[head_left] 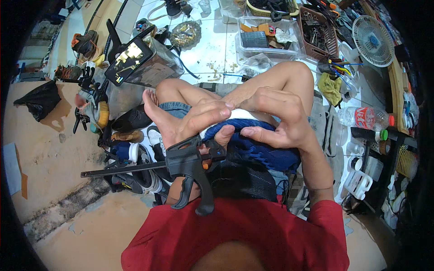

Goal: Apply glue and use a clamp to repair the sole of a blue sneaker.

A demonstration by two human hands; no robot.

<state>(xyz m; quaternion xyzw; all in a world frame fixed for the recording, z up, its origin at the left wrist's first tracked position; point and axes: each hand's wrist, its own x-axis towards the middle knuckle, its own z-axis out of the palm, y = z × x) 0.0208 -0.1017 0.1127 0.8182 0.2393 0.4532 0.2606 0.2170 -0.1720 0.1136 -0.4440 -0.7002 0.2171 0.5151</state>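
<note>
A blue shoe with a knitted upper point(264, 151) and a white sole edge point(244, 116) lies across my lap, its sole edge turned up and away from me. My left hand point(205, 118) is closed on its left end, fingers over the white edge and thumb on the blue fabric. My right hand point(282, 115) grips the other side, its thumb pressed to the upper and its fingers bent over the edge. A black bar clamp point(187, 160) sits in front of my left wrist, its bar pointing left. Whether its jaws hold the shoe is hidden.
Several shoes point(151, 180) are heaped at my left. A phone point(129, 61) stands propped ahead-left beside a bag of small parts point(185, 34). A clear plastic bin point(270, 40), a brown basket point(318, 34) and a fan point(373, 40) stand ahead-right. A plastic bottle point(364, 118) lies at my right.
</note>
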